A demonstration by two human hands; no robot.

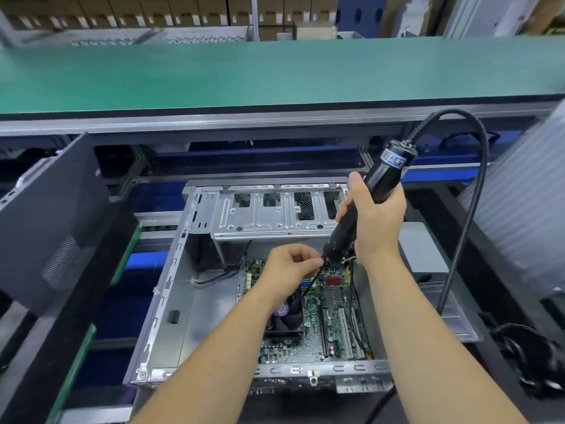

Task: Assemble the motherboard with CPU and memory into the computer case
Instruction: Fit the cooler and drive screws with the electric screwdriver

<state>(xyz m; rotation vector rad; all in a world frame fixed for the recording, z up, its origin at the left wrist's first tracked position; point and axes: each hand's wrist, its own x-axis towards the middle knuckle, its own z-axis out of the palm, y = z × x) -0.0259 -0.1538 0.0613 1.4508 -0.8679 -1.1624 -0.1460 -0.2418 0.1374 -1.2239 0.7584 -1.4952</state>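
An open metal computer case [171, 301] lies in front of me with the green motherboard [315, 335] inside it. A black CPU fan [287, 316] sits on the board, partly under my left wrist. My right hand [373, 221] grips a black electric screwdriver [360, 206], tilted with its tip down over the board's far end. My left hand [290, 264] pinches the screwdriver's bit end [324, 261] with fingertips curled; whether a screw is there is hidden.
The screwdriver's black cable [470, 209] loops up and down to the right. A dark case side panel [52, 221] leans at the left. A green conveyor belt [275, 71] runs across behind the case. Cardboard boxes [183, 10] line the back.
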